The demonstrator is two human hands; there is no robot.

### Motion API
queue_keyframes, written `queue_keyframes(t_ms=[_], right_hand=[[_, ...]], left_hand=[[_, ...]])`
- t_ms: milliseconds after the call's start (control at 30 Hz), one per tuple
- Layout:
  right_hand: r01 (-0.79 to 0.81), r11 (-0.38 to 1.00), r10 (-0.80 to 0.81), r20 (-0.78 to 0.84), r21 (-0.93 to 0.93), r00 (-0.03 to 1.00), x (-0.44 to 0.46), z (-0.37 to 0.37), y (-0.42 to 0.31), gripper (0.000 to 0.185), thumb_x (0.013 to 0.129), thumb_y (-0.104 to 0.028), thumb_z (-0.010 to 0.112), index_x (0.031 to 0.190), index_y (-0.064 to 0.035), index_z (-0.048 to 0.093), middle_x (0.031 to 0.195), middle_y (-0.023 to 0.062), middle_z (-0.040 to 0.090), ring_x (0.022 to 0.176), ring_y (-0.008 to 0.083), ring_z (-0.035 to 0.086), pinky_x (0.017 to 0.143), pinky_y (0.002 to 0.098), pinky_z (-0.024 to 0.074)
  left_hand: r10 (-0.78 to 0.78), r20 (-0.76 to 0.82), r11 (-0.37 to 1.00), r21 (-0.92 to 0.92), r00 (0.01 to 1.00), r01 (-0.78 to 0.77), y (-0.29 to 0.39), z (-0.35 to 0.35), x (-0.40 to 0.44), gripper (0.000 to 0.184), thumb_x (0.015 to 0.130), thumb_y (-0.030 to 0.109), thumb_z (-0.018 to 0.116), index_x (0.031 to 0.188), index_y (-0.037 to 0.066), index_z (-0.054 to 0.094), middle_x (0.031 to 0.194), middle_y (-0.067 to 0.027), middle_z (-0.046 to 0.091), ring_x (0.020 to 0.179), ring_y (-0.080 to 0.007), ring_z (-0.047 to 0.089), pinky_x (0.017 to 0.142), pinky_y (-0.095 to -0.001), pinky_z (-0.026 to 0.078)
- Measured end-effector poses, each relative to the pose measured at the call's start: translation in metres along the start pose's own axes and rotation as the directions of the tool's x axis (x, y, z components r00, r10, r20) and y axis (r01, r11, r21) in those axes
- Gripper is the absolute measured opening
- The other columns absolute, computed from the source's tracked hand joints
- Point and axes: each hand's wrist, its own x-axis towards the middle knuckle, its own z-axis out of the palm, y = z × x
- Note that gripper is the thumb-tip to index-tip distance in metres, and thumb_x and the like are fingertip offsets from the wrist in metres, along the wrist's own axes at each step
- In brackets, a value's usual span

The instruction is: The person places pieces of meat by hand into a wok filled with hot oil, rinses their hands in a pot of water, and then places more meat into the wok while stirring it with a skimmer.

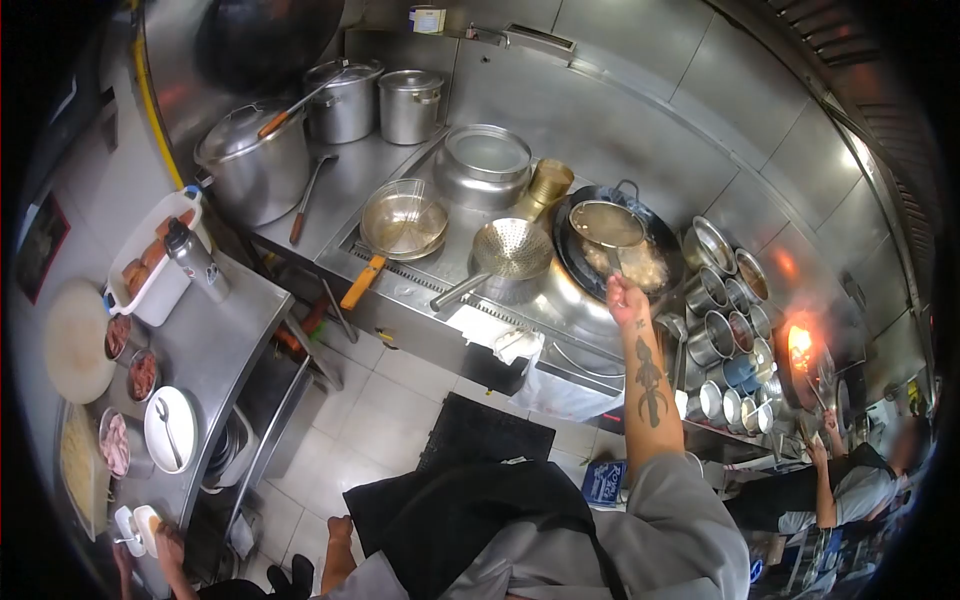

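My right hand (627, 300) is closed round the handle of a round mesh strainer (607, 224). The strainer is over a black wok (668, 240), where pale food (643, 268) sits in bubbling liquid. Near the bottom, beside the black apron, my left hand (340, 527) hangs low, away from the stove; its fingers are too small and unclear to make out. Left of the wok, a perforated ladle (512, 248) rests on the stove with its metal handle toward me. Farther left, a wire skimmer with an orange handle (362, 283) lies over a bowl.
Large lidded pots (255, 175) stand at the back left. Metal containers (708, 290) line the right side. Another person (850, 485) works there by a flaming wok (803, 350). At bottom left, another person's hand (168, 545) is beside a side table (235, 310) holding meat bowls.
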Motion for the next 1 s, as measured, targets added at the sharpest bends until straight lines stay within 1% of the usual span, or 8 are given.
queue_keyframes(t_ms=[267,433,633,667,700,833,900,1000], right_hand=[[-0.117,0.99,0.108,0.119,0.076,0.987,0.002,0.006,-0.013,0.011,0.095,-0.016,0.047,0.094,-0.0048,0.05,0.072,0.0067,0.054,0.051,0.0131,0.046,0.039,0.0234,0.0351],[0.259,0.939,-0.251,0.067,-0.227,0.966,-0.003,0.062,0.006,0.016,0.095,-0.016,0.046,0.109,-0.0091,0.05,0.074,0.0066,0.054,0.048,0.0119,0.044,0.038,0.0234,0.0348],[0.485,0.56,-0.526,0.164,-0.672,0.834,0.056,0.111,0.058,0.022,0.094,-0.015,0.046,0.113,-0.0042,0.053,0.066,0.0046,0.053,0.042,0.0113,0.043,0.033,0.027,0.0345],[0.441,0.351,-0.542,0.205,-0.826,0.815,0.085,0.108,0.067,0.022,0.093,-0.014,0.046,0.11,-0.0034,0.054,0.062,0.005,0.051,0.041,0.0123,0.044,0.033,0.0283,0.0351],[0.37,0.113,-0.545,0.254,-0.922,0.799,0.109,0.111,0.074,0.022,0.092,-0.014,0.045,0.108,-0.0025,0.056,0.057,0.0053,0.049,0.04,0.0133,0.044,0.033,0.0296,0.0358],[0.392,-0.028,-0.514,0.35,-0.919,0.783,0.164,0.105,0.096,0.019,0.091,-0.014,0.044,0.094,-0.0028,0.059,0.054,0.0042,0.048,0.037,0.0143,0.044,0.031,0.0314,0.035],[0.401,0.338,-0.486,0.207,-0.851,0.849,0.109,0.126,0.098,0.018,0.092,-0.015,0.043,0.093,-0.0043,0.059,0.055,0.0021,0.048,0.036,0.0121,0.041,0.031,0.0293,0.0343],[0.439,0.163,-0.53,0.296,-0.884,0.794,0.092,0.101,0.073,0.02,0.094,-0.017,0.044,0.103,-0.0057,0.057,0.06,0.0011,0.05,0.038,0.0094,0.04,0.033,0.0257,0.0342]], left_hand=[[0.013,0.044,0.996,-0.089,0.999,-0.009,0.038,0.015,-0.02,0.012,0.075,0.006,0.054,0.068,-0.001,0.047,0.054,-0.0056,0.045,0.043,-0.0159,0.041,0.039,-0.0333,0.029],[0.057,-0.057,0.993,-0.1,0.997,-0.062,0.017,0.008,-0.028,0.012,0.073,0.005,0.055,0.067,0.0,0.045,0.055,-0.0062,0.043,0.042,-0.0156,0.038,0.039,-0.0343,0.027],[-0.033,-0.09,0.991,-0.132,0.995,0.021,-0.017,-0.01,-0.063,0.011,0.071,0.005,0.056,0.068,-0.002,0.048,0.056,-0.0076,0.046,0.045,-0.0166,0.042,0.04,-0.0354,0.031],[-0.056,-0.088,0.989,-0.144,0.995,0.043,-0.022,-0.012,-0.07,0.011,0.071,0.006,0.056,0.068,-0.002,0.048,0.056,-0.0079,0.047,0.046,-0.0168,0.043,0.04,-0.0356,0.032],[-0.056,-0.1,0.991,-0.126,0.993,0.043,-0.042,-0.013,-0.065,0.012,0.071,0.006,0.056,0.068,-0.003,0.049,0.057,-0.0094,0.048,0.047,-0.0182,0.045,0.042,-0.0365,0.034],[0.096,-0.151,0.991,0.107,0.984,-0.081,-0.094,-0.018,-0.054,0.018,0.071,0.009,0.057,0.067,-0.007,0.051,0.06,-0.0152,0.055,0.052,-0.0241,0.053,0.047,-0.04,0.04],[0.013,-0.236,0.987,0.16,0.972,0.026,-0.083,-0.022,-0.055,0.02,0.071,0.011,0.058,0.066,-0.008,0.052,0.061,-0.0175,0.058,0.054,-0.027,0.056,0.05,-0.0419,0.043],[0.22,0.005,0.846,0.497,0.976,-0.193,-0.072,-0.036,-0.034,0.02,0.072,0.011,0.058,0.064,-0.007,0.052,0.061,-0.0172,0.058,0.054,-0.0279,0.056,0.051,-0.0425,0.043]])
